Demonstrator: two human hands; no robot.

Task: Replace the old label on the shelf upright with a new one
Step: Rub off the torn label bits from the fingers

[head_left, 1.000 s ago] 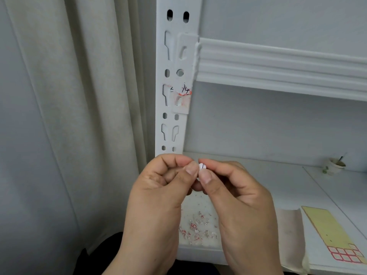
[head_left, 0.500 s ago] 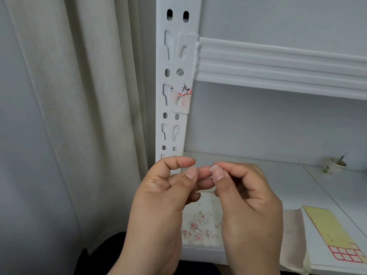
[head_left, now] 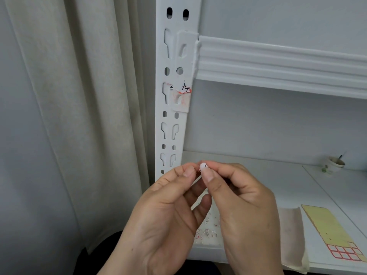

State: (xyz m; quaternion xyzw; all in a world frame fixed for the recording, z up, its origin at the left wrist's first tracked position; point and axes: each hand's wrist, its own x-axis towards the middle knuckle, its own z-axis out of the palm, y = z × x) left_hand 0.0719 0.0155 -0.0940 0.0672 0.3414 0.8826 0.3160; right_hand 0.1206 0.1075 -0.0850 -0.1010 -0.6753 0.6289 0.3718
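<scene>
The white slotted shelf upright (head_left: 174, 56) carries the torn remains of the old label (head_left: 181, 94), white with red edging and black handwriting. Below it, in front of the lower shelf, my right hand (head_left: 244, 211) pinches a small white scrap of label (head_left: 203, 166) between thumb and forefinger. My left hand (head_left: 164, 219) is beside it with curled fingers, its thumb tip close to the scrap; whether it touches the scrap I cannot tell. A yellow sticker backing sheet (head_left: 329, 229) with several red-bordered blank labels (head_left: 344, 253) lies on the lower shelf at the right.
Torn label bits (head_left: 208, 231) are scattered on the lower shelf (head_left: 258, 171) under my hands. A beige cloth (head_left: 291, 235) lies beside the sheet. A small cup (head_left: 335, 163) stands at the back right. A curtain (head_left: 79, 116) hangs left of the upright; a shelf beam (head_left: 278, 64) runs overhead.
My hands have shifted slightly right and apart, and the white scrap now shows above my right thumb.
</scene>
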